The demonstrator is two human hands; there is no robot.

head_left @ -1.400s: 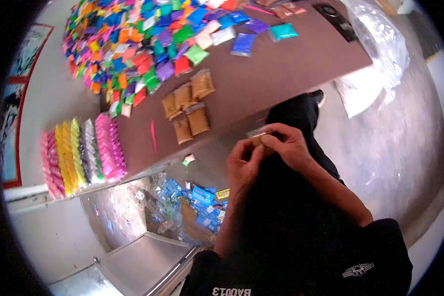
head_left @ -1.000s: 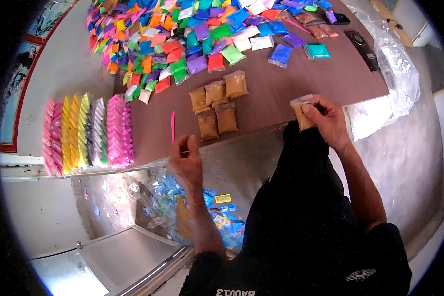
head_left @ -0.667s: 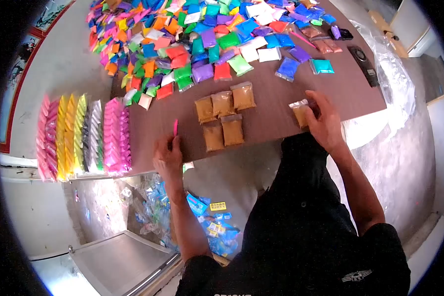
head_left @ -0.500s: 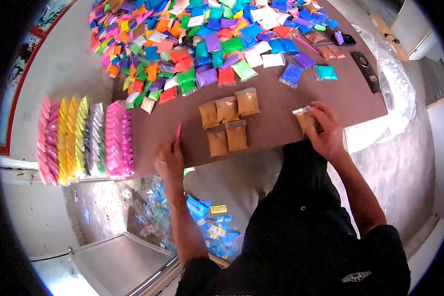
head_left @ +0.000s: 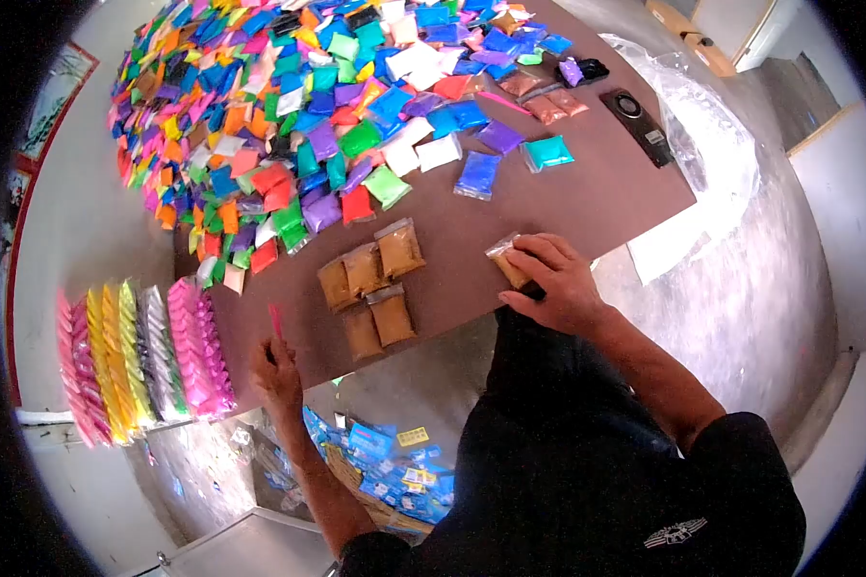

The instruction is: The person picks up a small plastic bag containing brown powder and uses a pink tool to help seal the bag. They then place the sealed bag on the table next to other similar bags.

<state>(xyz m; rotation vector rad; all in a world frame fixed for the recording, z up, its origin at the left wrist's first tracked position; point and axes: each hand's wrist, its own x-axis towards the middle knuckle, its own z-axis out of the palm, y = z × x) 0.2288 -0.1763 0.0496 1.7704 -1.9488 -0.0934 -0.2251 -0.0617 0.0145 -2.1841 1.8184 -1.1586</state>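
My left hand [head_left: 277,375] is closed around a thin pink stick-like tool [head_left: 276,320], which points up from the fist near the table's front edge. I cannot make out its exact kind. At the front edge further right, my right hand [head_left: 558,284] has its fingers and thumb curled over a clear packet of brown material [head_left: 503,252], covering most of it. Between the hands, several similar brown packets [head_left: 364,269] lie flat in two touching rows.
A large heap of colourful packets [head_left: 308,115] covers the back left of the brown table [head_left: 606,207]. Strips of packets [head_left: 144,356] hang over the left edge. A black device [head_left: 637,125] and reddish-brown packets [head_left: 553,104] lie at the right. Blue packaging [head_left: 394,462] sits below.
The whole view has turned, so the table appears shifted left and tilted. My right hand stays at the brown packet, its fingers lying further over it. My left hand still holds the pink tool.
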